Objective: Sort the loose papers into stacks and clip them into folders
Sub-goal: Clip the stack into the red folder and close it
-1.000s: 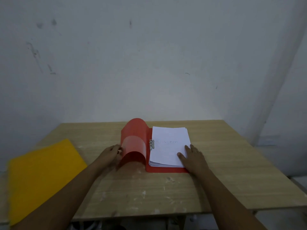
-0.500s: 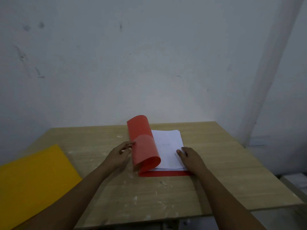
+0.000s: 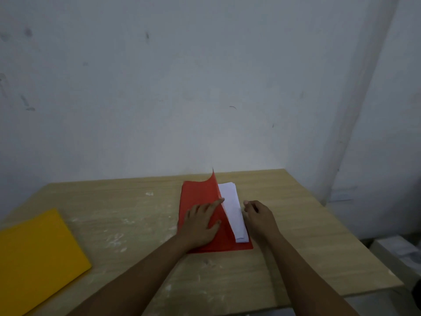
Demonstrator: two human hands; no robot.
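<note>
1. My left hand [image 3: 200, 221] lies flat on the front cover of the red folder [image 3: 196, 197], fingers straight and spread, pressing the cover down; it curls round nothing.
2. The cover is only partly down: its far right corner curls upward, and the right edge stands off the stack of white papers [image 3: 233, 210] inside.
3. A strip of those papers shows along the folder's right side, lying on the red back cover.
4. My right hand [image 3: 258, 215] rests on the wooden table [image 3: 136, 224] just beside the papers' right edge, fingers loosely curled and holding nothing.
5. A yellow folder [image 3: 38, 252] lies shut at the table's left edge, well apart from both hands.
</note>
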